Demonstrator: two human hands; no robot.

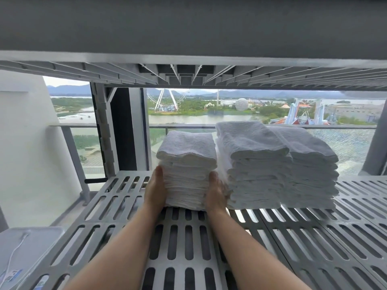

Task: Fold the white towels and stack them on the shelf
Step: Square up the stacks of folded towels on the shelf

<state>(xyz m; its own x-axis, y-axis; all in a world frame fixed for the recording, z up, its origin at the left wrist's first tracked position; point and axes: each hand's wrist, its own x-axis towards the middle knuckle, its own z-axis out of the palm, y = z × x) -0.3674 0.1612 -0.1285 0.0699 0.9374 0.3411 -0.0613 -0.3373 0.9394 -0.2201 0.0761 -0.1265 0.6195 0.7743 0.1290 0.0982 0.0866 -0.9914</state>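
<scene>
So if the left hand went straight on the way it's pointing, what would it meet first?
Probably nothing soon: the left hand lies flat against the side of the leftmost towel stack, and the shelf beyond it looks free to its back edge, though depth is unclear.

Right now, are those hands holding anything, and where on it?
The leftmost stack of towels, pressed between both hands: left hand flat on its left side, right hand flat on its right side.
</scene>
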